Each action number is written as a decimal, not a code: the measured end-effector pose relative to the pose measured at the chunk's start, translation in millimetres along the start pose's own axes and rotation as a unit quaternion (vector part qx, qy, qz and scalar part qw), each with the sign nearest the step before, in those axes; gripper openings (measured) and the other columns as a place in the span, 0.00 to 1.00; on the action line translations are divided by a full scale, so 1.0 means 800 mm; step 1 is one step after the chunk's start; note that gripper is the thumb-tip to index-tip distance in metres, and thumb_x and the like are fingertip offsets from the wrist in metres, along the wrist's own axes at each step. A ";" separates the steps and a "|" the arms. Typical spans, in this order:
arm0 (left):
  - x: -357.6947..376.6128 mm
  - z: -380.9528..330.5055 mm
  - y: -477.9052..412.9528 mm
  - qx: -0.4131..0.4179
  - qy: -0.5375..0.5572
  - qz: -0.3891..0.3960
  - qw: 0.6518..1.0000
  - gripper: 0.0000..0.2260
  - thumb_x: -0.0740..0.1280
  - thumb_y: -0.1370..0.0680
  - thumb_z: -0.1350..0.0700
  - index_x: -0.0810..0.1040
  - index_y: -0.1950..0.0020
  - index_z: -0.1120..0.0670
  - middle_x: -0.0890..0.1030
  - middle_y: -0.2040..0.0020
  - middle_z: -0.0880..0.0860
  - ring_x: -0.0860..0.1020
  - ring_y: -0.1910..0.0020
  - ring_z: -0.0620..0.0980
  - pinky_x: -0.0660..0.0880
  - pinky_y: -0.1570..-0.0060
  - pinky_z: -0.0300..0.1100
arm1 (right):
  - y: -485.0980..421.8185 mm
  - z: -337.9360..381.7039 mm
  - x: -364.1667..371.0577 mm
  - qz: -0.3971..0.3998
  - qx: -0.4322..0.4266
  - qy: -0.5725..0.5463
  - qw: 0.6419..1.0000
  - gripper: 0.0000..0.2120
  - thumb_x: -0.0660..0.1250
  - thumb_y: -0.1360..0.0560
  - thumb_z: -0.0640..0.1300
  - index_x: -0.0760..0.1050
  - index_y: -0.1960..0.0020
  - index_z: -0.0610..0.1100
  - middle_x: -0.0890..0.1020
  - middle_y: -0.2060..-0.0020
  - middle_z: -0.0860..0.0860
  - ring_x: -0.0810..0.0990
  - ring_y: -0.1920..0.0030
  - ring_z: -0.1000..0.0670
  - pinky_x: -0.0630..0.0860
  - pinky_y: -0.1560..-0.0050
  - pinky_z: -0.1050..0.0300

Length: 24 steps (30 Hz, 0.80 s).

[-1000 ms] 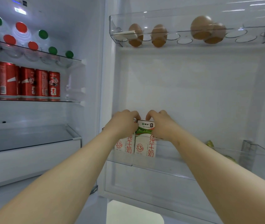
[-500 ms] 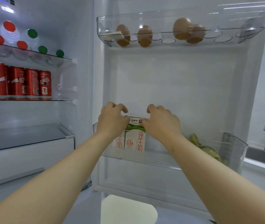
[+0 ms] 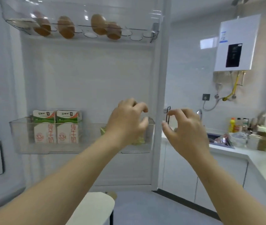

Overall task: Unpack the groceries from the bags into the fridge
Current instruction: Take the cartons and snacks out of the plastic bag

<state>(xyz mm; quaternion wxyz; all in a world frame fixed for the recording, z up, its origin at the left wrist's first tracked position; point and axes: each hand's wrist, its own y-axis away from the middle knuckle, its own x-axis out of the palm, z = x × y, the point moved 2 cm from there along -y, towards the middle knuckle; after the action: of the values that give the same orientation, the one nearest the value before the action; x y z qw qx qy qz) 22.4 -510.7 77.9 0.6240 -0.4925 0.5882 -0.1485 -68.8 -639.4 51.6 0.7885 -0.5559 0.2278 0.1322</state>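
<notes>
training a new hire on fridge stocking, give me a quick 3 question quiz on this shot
1. Fill in: seen from the camera, the two cartons stand at the ___ end of the door bin.
2. How many eggs sit in the egg tray? A two, B four, C six.
3. True or false: the left hand holds a carton.

Key: 1 left; 2 B; 3 false, it holds nothing.
</notes>
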 end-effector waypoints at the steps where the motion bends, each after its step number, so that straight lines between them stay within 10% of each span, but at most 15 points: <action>1: 0.018 -0.023 0.001 0.017 0.009 0.001 1.000 0.12 0.64 0.24 0.53 0.77 0.41 0.52 0.73 0.47 0.52 0.70 0.45 0.53 0.68 0.47 0.44 | 0.010 -0.024 -0.010 0.001 0.014 0.008 1.000 0.17 0.66 0.26 0.50 0.74 0.38 0.47 0.74 0.42 0.48 0.71 0.42 0.45 0.68 0.46 0.52; 24: 0.442 -0.438 0.082 0.139 0.212 0.258 0.932 0.13 0.61 0.22 0.50 0.73 0.38 0.49 0.73 0.43 0.48 0.70 0.43 0.48 0.71 0.46 0.40 | 0.210 -0.488 -0.187 0.162 0.309 0.216 0.912 0.17 0.61 0.24 0.53 0.69 0.36 0.51 0.70 0.37 0.53 0.68 0.37 0.51 0.67 0.39 0.55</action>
<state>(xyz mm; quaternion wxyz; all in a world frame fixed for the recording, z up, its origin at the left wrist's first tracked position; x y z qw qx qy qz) -218.6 -904.4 -119.5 0.5641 -0.1888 0.7871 -0.1635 -358.0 -939.7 -118.7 0.8200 -0.2554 0.5090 0.0575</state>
